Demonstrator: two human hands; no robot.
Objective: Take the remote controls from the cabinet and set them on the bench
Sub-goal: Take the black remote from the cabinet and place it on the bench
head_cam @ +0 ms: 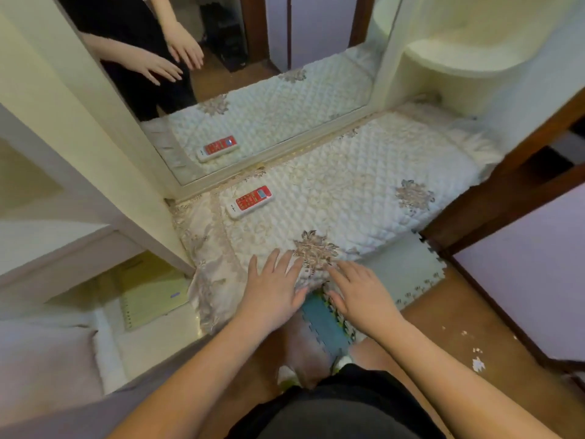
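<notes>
A white remote control [250, 202] with a red keypad and a small blue screen lies on the quilted white bench cover [364, 185], near its left end and close to the mirror. My left hand [273, 288] hovers over the bench's front edge, fingers spread, holding nothing. My right hand [359, 291] is just beside it, also spread and empty, over the same edge. Both hands are well short of the remote. The cabinet's interior is not visible.
A wall mirror [269, 99] behind the bench reflects the remote and both hands. A cream cabinet side [95, 172] stands at the left, with a green spiral notebook [152, 299] on a low shelf. Foam floor mats [408, 270] and a brown wooden floor lie at the right.
</notes>
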